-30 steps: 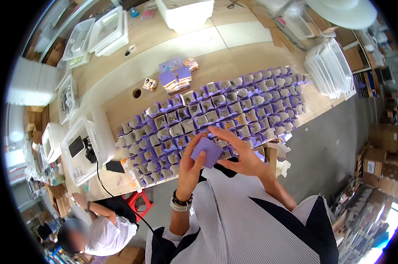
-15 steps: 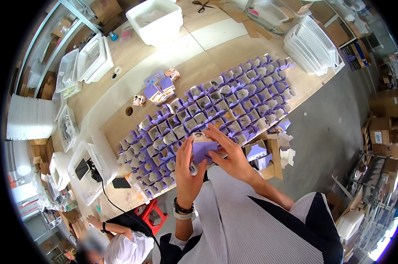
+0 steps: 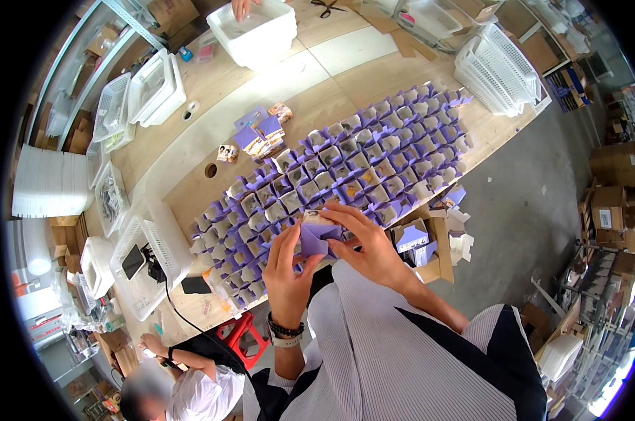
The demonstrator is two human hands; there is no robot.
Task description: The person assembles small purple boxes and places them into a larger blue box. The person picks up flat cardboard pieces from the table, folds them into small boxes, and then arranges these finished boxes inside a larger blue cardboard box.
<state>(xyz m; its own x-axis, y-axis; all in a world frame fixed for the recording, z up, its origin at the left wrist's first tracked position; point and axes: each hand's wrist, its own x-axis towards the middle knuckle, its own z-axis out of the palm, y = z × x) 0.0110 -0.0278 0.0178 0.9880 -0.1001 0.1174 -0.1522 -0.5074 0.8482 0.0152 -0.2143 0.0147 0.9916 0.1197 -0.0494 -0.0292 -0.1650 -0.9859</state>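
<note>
Between my two hands is a small purple box with a printed picture panel on its far side. My left hand grips its left side, fingers up along the edge and thumb at the near face. From the right, my right hand holds it too, with fingers over the far edge and the thumb pressing the near face. Just beyond my hands stand rows of open purple boxes packed side by side, flaps up. Several of them have something inside that is too small to make out.
Folded purple-and-printed boxes lie beyond the rows. A cardboard carton with purple boxes sits by my right arm. White baskets stand at the back, one with another person's hand in it. A co-worker sits left, beside a red stool.
My hands and the box have shifted slightly left, and the box's near face has tilted. Another person's hand has come into the far basket. The co-worker's hand at left has moved.
</note>
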